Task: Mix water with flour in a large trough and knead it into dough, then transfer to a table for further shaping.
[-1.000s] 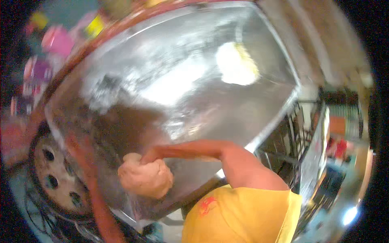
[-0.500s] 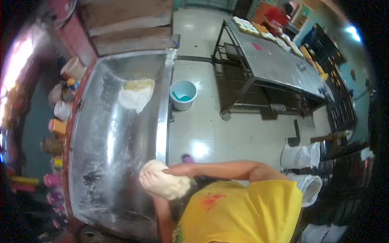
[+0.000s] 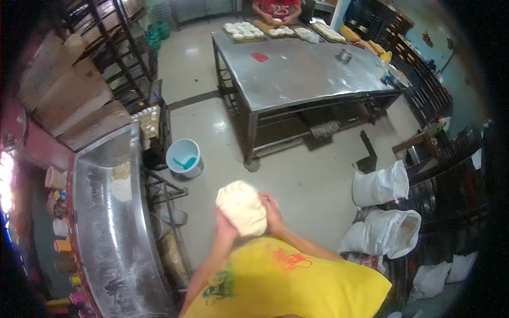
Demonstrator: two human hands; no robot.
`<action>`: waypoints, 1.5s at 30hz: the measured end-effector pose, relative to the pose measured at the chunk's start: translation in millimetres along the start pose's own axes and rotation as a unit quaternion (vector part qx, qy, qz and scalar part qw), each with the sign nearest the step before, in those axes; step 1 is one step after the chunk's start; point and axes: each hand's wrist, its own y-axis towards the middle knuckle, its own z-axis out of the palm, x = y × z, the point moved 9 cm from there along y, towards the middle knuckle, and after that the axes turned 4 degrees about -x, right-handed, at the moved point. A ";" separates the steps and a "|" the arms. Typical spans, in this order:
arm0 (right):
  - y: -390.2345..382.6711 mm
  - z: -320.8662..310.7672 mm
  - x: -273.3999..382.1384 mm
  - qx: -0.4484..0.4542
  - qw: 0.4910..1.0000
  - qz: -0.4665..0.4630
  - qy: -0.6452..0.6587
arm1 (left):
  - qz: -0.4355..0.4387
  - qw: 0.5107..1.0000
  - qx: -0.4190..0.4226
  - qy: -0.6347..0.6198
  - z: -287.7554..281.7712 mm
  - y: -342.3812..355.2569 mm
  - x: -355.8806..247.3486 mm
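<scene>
Pale floor (image 3: 310, 199); left grip (image 3: 225, 225) and right grip (image 3: 272, 213) wide against dough (image 3: 242, 206).

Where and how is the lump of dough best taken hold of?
The dough seems best gripped at its lower sides, coming from left and right, palms inward, since it's wide, rounded and handleless; the left hand and right hand hold opposite flanks.

A person (image 3: 277, 9) is behind the table (image 3: 297, 79). Along its far edge lie trays (image 3: 245, 40); on its right half, a tin (image 3: 344, 55). Left of the table is a bucket (image 3: 179, 148), a scoop (image 3: 185, 163) inside; farther left, a trough (image 3: 101, 233) with powder (image 3: 122, 189) in it. Before the table: dough (image 3: 241, 205) between left grip (image 3: 226, 225) and right grip (image 3: 272, 213); to its near right, 2 sacks (image 3: 377, 188).
</scene>
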 end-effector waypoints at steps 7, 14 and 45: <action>77.3 -51.7 123.3 0.123 0.900 0.159 0.388 | -0.243 0.644 0.157 -0.709 151.7 140.9 -13.3; 171.7 -67.3 205.3 -0.009 0.973 -0.205 -0.108 | -0.068 0.828 0.175 -0.529 113.9 263.6 -17.4; 679.7 -38.4 321.7 0.032 0.601 -0.451 -0.659 | -0.035 0.997 -0.064 0.022 324.2 694.4 152.2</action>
